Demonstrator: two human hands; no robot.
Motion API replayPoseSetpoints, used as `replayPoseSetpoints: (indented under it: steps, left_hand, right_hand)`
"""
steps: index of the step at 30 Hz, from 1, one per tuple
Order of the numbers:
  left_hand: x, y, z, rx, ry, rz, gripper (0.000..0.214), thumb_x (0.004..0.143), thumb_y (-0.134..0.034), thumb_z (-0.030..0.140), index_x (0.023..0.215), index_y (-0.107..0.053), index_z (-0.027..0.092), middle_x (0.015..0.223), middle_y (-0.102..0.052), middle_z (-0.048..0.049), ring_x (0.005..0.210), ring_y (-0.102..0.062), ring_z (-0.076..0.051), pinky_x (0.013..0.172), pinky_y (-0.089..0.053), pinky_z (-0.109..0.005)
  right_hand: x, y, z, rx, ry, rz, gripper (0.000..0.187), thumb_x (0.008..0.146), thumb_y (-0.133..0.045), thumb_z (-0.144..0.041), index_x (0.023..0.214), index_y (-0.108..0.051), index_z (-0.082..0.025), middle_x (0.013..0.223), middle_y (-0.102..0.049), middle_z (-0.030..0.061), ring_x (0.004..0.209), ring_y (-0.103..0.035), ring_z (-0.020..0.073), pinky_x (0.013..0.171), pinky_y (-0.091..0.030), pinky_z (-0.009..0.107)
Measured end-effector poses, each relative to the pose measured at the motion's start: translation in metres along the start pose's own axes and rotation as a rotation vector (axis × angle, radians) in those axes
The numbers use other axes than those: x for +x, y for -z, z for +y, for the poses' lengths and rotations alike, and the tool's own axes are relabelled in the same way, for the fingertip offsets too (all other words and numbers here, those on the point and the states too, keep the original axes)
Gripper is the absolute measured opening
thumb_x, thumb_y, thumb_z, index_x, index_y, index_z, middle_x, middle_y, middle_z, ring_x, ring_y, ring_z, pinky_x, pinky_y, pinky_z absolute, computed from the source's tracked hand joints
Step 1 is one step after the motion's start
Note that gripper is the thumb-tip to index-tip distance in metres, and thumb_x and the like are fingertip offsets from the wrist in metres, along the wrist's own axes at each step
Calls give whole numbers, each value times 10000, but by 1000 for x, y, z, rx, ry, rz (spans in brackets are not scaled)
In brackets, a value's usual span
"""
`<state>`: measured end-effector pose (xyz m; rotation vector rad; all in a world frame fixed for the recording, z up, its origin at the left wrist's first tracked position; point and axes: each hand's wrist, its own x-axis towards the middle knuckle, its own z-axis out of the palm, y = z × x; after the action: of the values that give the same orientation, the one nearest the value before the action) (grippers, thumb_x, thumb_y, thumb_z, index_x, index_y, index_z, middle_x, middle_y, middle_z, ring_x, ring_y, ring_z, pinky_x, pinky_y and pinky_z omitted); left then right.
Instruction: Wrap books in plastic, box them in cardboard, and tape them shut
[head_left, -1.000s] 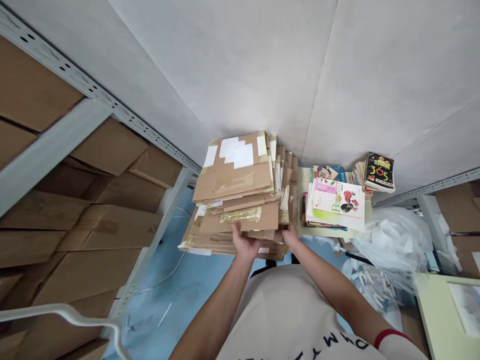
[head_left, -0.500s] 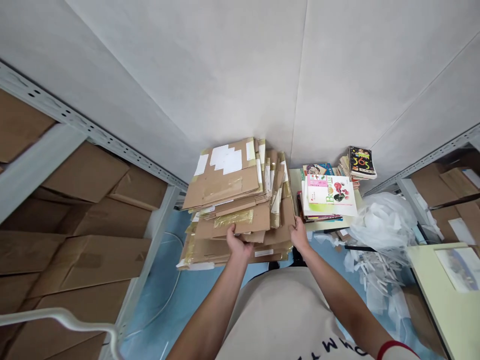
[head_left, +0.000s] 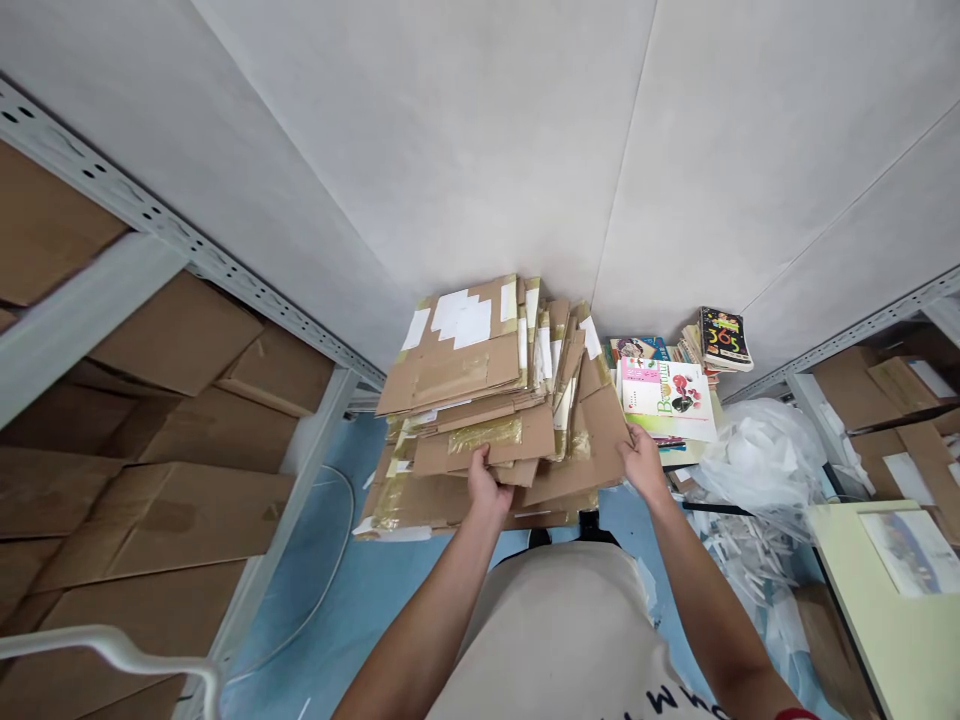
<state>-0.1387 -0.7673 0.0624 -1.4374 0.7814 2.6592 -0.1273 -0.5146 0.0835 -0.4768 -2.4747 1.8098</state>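
Note:
A tall, uneven stack of flattened cardboard boxes (head_left: 465, 370), with yellowish tape and white labels, lies in front of me against the wall. My left hand (head_left: 487, 488) is closed on the front edge of several sheets in the stack, thumb on top and fingers hidden beneath. My right hand (head_left: 643, 462) pinches the corner of one flattened cardboard box (head_left: 592, 440), which sticks out at the stack's right side. Just beyond that hand, a pile of books (head_left: 667, 400) has a white and pink cover on top.
A metal rack (head_left: 315, 420) with cardboard boxes (head_left: 180, 510) stands at left. At right are a black "365" book (head_left: 724, 338), crumpled plastic wrap (head_left: 776, 450), a pale tabletop (head_left: 885, 600) and more boxes (head_left: 907, 385). A white cable (head_left: 349, 530) lies on the blue floor.
My right hand has moved to the right, pulling the corner of the flattened cardboard box farther out from the stack. My left hand keeps its hold at the front edge.

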Motion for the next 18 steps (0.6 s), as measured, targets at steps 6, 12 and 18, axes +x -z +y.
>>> replayPoseSetpoints:
  steps: [6, 12, 18]
  left_hand:
    - [-7, -14, -1, 11, 17, 32, 163, 803, -571, 237, 941, -649, 198, 724, -680, -7, 637, -651, -167, 693, -560, -299]
    - [-31, 16, 11, 295, 85, 65, 177, 835, -611, 348, 940, -623, 206, 871, -688, -80, 952, -684, -274, 840, -556, -423]
    - [21, 0, 144, 658, -659, 82, 656, 623, -822, 321, 1214, -556, 219, 1414, -514, -155, 1479, -224, -342, 1192, -159, -559]
  right_hand:
    - [-1, 23, -13, -67, 22, -6, 411, 696, -526, -222, 1086, -654, -213, 1084, -737, 57, 987, -666, 243, 911, -500, 375]
    - [-1, 30, -8, -244, -23, 31, 418, 675, -483, -260, 1044, -658, -170, 1051, -737, 101, 958, -666, 266, 850, -502, 376]
    - [-5, 28, 14, -463, -37, 70, 421, 699, -462, -273, 1066, -648, -187, 1029, -728, 95, 940, -671, 258, 815, -505, 362]
